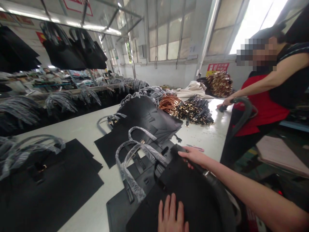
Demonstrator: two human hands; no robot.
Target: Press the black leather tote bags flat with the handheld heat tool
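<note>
My left hand lies flat, fingers spread, on a black leather bag panel at the table's near edge. To the right, the fingers of my right hand wrap around a black hose nozzle held at the panel's upper right. Its thick dark hose curves down toward me beneath my forearm. Film-wrapped handles arch from the black bag panels just left of the nozzle. A black strap loops over the panel's upper edge.
More black panels lie stacked behind, others with wrapped handles at left. Brown straps and black buckled straps are heaped at the far end of the white table. A co-worker at right holds another hose.
</note>
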